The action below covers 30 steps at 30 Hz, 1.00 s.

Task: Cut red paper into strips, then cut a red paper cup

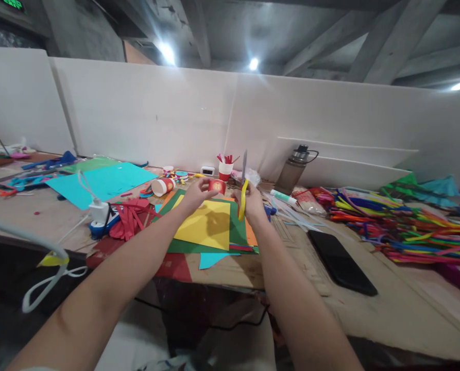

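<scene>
Between the fingers of my left hand (199, 195) is a small red paper cup piece (216, 186) with a gold print, raised above the stacked paper. My right hand (253, 198) is closed on yellow-handled scissors (243, 198), whose blades point upward, apart from the cup piece. Below both hands, a yellow paper sheet (208, 222) lies on green paper (237, 226). Behind them stands a red and white paper cup (225, 170) holding red sticks. Another paper cup (163, 186) lies on its side to the left.
Blue paper (106, 180) and red strips (132, 219) are at left, near a white charger (98, 210) with a cable. A bottle (292, 169), a glue stick (283, 197), a black phone (341, 262) and heaped colourful pipe cleaners (403, 224) occupy the right. White panels (156, 113) stand behind the table.
</scene>
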### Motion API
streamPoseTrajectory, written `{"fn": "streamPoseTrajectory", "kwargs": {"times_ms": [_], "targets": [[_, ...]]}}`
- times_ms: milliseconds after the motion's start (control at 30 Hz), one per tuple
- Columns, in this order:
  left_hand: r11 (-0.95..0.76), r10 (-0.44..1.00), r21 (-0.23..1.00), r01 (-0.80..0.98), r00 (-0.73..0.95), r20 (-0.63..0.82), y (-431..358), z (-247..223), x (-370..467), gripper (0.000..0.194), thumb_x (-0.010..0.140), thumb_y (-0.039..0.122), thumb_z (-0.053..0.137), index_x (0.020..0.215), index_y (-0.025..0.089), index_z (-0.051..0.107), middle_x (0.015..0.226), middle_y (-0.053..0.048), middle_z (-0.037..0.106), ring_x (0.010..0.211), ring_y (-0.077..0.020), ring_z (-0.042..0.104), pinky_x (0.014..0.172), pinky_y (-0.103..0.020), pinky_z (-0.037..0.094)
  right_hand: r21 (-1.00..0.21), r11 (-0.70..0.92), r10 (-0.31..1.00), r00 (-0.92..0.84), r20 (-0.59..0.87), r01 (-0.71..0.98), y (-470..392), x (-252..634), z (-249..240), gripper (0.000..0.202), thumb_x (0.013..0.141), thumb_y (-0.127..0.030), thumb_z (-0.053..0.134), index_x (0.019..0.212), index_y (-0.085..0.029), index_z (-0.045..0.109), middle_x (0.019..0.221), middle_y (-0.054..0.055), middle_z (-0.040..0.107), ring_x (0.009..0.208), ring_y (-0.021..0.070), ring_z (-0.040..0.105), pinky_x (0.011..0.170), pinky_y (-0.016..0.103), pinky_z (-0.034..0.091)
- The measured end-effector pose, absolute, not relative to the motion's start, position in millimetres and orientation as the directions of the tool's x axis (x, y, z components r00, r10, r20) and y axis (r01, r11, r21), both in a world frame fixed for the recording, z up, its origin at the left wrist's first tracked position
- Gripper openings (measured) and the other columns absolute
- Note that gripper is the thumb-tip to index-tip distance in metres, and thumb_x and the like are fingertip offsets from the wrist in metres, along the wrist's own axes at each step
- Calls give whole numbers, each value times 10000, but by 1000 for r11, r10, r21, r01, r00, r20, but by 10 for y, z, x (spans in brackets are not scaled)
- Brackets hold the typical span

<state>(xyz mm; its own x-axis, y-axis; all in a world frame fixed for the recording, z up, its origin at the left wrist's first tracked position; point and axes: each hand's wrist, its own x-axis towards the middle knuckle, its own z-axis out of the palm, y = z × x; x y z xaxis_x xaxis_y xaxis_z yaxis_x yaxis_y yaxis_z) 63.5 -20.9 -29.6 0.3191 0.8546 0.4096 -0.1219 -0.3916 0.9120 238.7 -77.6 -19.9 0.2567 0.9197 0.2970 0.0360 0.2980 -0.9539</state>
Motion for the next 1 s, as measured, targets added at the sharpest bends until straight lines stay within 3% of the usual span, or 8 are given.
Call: {"fn": "streamPoseTrajectory", "kwargs": {"times_ms": [167,267,400,533,667,833,1000], "targets": [[-288,877,904,-316,293,382,-291,-214,647,519,641,339,797,1076,171,567,1222,-111,586,957,-200,636,762,-387,573,-956,287,936,230,267,-58,-775,2303,-241,504,656,-347,675,1124,-205,553,768,-26,613,664,123,589,562,221,475],[-360,845,894,-268,313,434,-304,-220,662,563,635,317,802,1123,170,563,1190,-112,615,989,-208,630,814,-384,553,-946,294,937,235,258,-135,-776,2250,-260,553,687,-448,691,1161,-222,517,842,-9,617,722,137,620,588,241,513],[-514,770,844,-155,349,533,-293,-233,664,559,667,297,778,1177,184,580,1182,-116,633,1099,-234,600,903,-384,505,-947,309,932,225,284,-87,-802,2218,-259,584,658,-548,726,1104,-229,524,918,0,615,709,124,618,572,234,526],[-638,708,769,-37,365,604,-334,-212,679,561,677,288,764,1207,218,593,1299,-117,571,1180,-263,555,921,-390,496,-962,260,949,208,238,-82,-835,2190,-245,655,607,-571,760,1099,-228,497,940,9,611,697,121,613,552,222,523],[-686,664,726,-40,375,648,-401,-182,717,611,679,291,770,1248,217,560,1336,-117,548,1211,-256,535,1020,-409,431,-964,238,957,200,212,-116,-833,2161,-256,640,597,-533,789,1073,-229,489,925,3,613,664,113,608,563,239,532],[-535,710,794,-289,355,608,-381,-180,762,651,666,322,787,1252,204,529,1373,-126,516,1278,-254,486,1066,-397,395,-929,312,940,204,272,-198,-796,2159,-290,567,638,-478,790,1042,-214,493,865,-8,606,671,116,614,577,242,536],[-188,833,873,-451,397,385,-379,-196,780,439,789,415,673,1153,195,565,1183,-106,628,1045,-207,627,945,-418,489,-923,334,931,221,291,-192,-745,2161,-350,551,645,-471,784,1039,-207,502,898,-4,591,700,136,636,554,249,543]]}}
